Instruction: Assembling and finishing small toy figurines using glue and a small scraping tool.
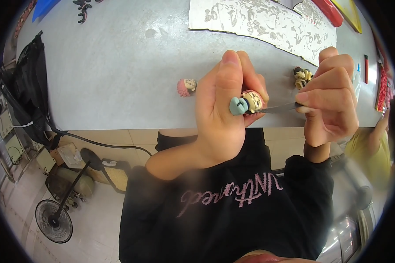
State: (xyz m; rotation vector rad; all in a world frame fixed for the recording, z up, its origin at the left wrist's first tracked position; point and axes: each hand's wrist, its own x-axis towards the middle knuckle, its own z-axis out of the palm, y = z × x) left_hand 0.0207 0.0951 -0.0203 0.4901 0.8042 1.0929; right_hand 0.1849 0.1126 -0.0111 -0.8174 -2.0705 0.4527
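My left hand (224, 94) is closed around a small figurine (253, 100) with pink hair, a pale face and a teal part at its lower end. The figurine lies sideways between thumb and fingers, its face turned up. In a pinch, my right hand (331, 101) holds a thin pointed craft-knife blade (276, 108). The blade points left, and its tip meets the figurine beside the face. Left of my left hand, a pink-haired figurine head (187, 87) lies on the grey table (118, 79). Cream-and-black figurine pieces (302, 77) lie just beyond my right hand, partly hidden by it.
A white sheet (259, 22) with grey blotches covers the table's far right. Dark small pieces (82, 9) lie far left. A black bag (28, 87) hangs at the left edge, with a cable (96, 140) beneath. A fan (54, 221) stands on the floor. Another person's yellow top (373, 153) shows right.
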